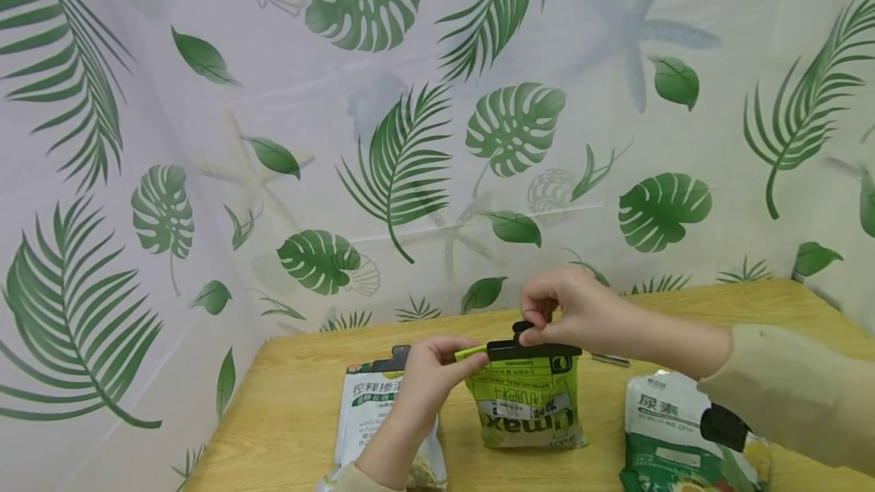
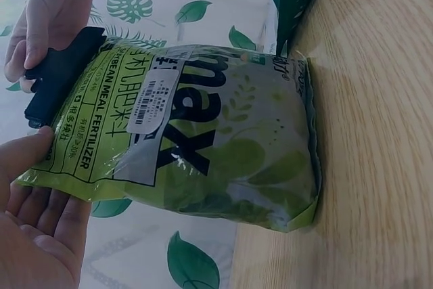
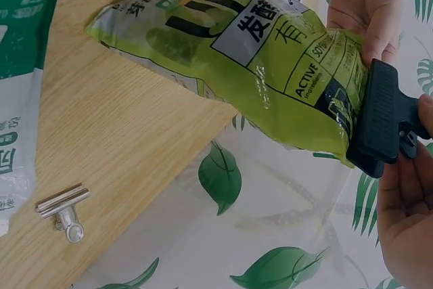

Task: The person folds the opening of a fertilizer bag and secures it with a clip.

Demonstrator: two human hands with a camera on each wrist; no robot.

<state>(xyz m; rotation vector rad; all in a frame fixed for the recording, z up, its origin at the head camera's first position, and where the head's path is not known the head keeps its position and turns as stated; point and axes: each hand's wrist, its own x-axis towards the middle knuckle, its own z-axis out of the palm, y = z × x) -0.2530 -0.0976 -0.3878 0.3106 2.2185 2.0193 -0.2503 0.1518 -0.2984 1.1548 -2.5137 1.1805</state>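
A lime-green bag of soybean meal fertilizer [image 1: 529, 401] stands on the table, its printing upside down in the head view. Across its top edge sits a wide black clip [image 3: 376, 120]. My left hand [image 1: 427, 370] pinches the bag's top corner between thumb and fingers, beside one end of the clip. From the other side, my right hand [image 1: 581, 313] grips the clip's handle with thumb and fingers. The left wrist view shows the clip's jaw lying along the bag's mouth, leaving the corner at my left hand outside it.
To the left lies a white fertilizer bag [image 1: 372, 401] with a dark clip [image 1: 393, 360] on its top. A green and white bag [image 1: 659, 431] lies at right, partly behind my right sleeve. A silver metal clip [image 3: 65, 211] rests on the wooden table [image 3: 155, 109]. Behind hangs a leaf-print cloth [image 1: 424, 59].
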